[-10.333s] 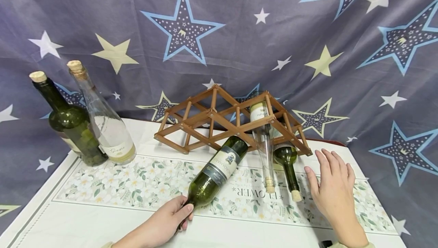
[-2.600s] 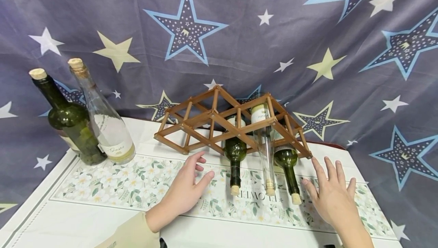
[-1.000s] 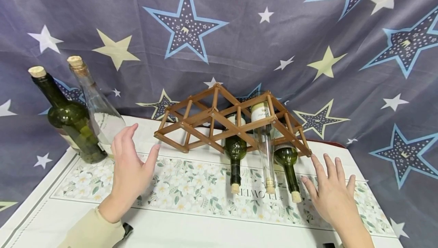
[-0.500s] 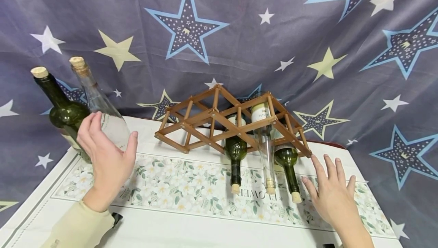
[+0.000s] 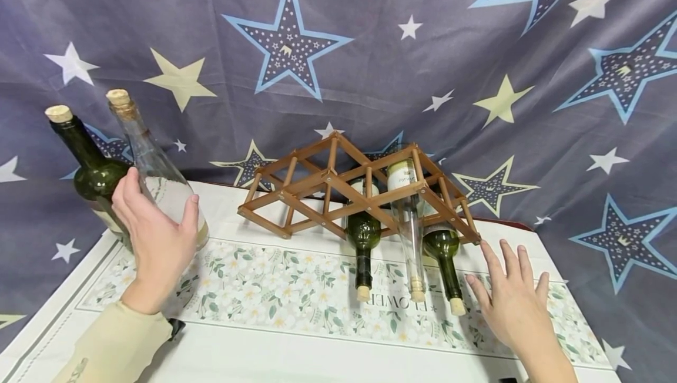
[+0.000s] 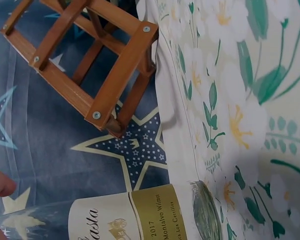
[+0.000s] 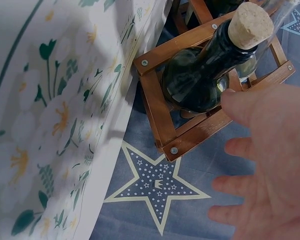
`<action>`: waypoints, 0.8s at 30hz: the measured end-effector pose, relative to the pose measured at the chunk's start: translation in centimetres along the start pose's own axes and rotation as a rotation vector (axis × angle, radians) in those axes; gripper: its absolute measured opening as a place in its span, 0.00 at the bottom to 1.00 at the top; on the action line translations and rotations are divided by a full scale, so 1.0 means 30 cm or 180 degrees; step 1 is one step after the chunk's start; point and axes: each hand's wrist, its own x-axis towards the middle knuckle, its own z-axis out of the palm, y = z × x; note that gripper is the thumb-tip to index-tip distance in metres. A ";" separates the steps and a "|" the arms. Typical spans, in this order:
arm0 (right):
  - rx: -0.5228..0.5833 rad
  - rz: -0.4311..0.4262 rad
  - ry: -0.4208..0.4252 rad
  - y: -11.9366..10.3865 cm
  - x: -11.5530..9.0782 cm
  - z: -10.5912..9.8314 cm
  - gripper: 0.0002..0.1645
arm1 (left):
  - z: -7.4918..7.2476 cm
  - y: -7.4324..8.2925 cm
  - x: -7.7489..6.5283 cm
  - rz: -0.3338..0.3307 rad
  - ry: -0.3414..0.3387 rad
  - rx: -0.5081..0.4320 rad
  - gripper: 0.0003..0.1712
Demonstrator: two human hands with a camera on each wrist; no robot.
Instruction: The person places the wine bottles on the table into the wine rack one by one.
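My left hand (image 5: 158,236) is at a corked clear glass bottle (image 5: 168,180) standing at the left. Its fingers reach in between that bottle and a corked green one, with the thumb extended on the right side. In the left wrist view the clear bottle's labelled body (image 6: 125,217) shows, and the thumb tip (image 6: 1,185) is a little off the glass. My right hand (image 5: 515,306) holds nothing, fingers spread, beside the right end of the wooden wine rack (image 5: 328,177). In the right wrist view its thumb tip overlaps the rack's rightmost green bottle (image 7: 197,82).
The corked dark green bottle (image 5: 100,177) stands just left of the clear one. Lying in the rack with necks forward are a green bottle (image 5: 364,230), a clear bottle (image 5: 409,236) and another green bottle (image 5: 443,245). A floral runner (image 5: 275,289) covers the table; a star-patterned curtain (image 5: 370,77) hangs behind.
A green bottle earlier in my left hand now lies in the rack. The left hand has since moved left, to the standing clear bottle. My right hand has stayed by the rack's right end.
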 end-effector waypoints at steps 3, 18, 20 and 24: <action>0.0003 -0.0003 0.0002 -0.002 0.000 0.000 0.43 | 0.006 -0.014 -0.001 -0.0061 -0.0047 0.0119 0.52; -0.0003 0.0011 -0.0047 -0.001 0.000 0.000 0.42 | 0.020 -0.031 -0.017 -0.0269 -0.0172 0.0212 0.51; -0.0002 0.0011 -0.0041 -0.001 0.000 0.001 0.42 | 0.022 -0.031 -0.018 -0.0286 -0.0173 0.0200 0.52; -0.0001 0.0006 -0.0027 -0.001 0.001 0.001 0.42 | 0.020 -0.027 -0.020 -0.0306 -0.0211 0.0241 0.55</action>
